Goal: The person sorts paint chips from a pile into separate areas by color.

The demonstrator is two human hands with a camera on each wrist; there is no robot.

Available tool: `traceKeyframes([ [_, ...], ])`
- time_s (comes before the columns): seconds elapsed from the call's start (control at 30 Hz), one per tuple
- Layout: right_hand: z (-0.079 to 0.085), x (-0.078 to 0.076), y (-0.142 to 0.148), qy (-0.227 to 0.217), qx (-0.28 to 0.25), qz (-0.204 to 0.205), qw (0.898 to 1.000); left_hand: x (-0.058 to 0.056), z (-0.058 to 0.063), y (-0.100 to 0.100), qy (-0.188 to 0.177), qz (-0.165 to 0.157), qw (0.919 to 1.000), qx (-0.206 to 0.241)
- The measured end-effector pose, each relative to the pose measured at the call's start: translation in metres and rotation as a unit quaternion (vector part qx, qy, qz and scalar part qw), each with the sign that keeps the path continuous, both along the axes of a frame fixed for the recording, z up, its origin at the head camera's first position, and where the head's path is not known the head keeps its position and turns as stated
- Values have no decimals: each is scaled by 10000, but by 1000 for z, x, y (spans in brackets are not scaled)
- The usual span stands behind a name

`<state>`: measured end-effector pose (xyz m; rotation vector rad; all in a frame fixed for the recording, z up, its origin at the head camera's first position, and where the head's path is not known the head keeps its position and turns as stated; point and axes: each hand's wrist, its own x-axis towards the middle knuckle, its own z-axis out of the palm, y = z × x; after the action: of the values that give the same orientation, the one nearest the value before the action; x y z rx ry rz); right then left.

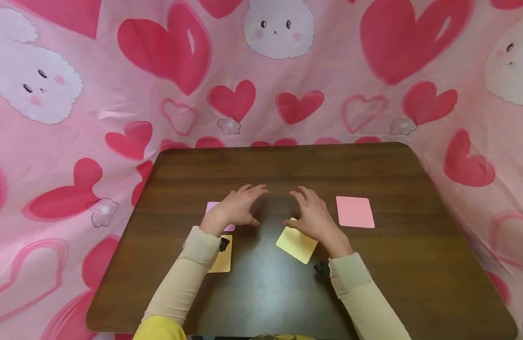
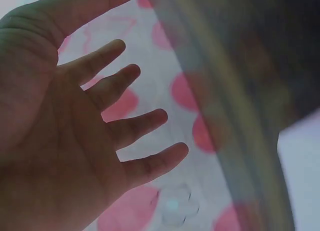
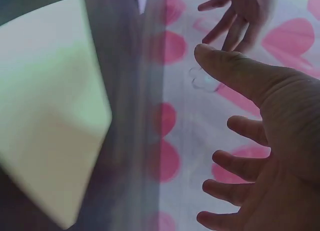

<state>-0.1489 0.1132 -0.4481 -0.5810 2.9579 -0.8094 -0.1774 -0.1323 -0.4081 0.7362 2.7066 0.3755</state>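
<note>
Both hands hover over the dark table, palms facing each other with a gap between them. The left hand point(image 1: 235, 208) has spread, slightly bent fingers point(image 2: 145, 126) and holds nothing. Partly covered by it is a purple square card point(image 1: 211, 206); an orange square card point(image 1: 223, 259) lies nearer the front, beside the left wrist. The right hand point(image 1: 314, 216), also holding nothing, is above a yellow square card point(image 1: 296, 243) that lies turned at an angle. In the right wrist view its thumb and fingers point(image 3: 235, 166) are apart. A pink square card point(image 1: 355, 212) lies to its right.
The brown wooden table point(image 1: 282, 165) has rounded corners. Pink cloth point(image 1: 270, 80) with hearts and white animal faces hangs behind it and at both sides. A small black device point(image 1: 322, 269) sits at the right wrist, another black device point(image 1: 224, 243) at the left.
</note>
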Motion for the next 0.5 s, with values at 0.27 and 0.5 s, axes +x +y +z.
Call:
traceKeyframes([
  [0.27,-21,25,25,-349,43,-349,9988,7,-28,37,-429,-388,9982,-125],
  [0.5,-32,48,38,-451,367,-443,9973,11,-51,57,-489,-703,9961,-231],
])
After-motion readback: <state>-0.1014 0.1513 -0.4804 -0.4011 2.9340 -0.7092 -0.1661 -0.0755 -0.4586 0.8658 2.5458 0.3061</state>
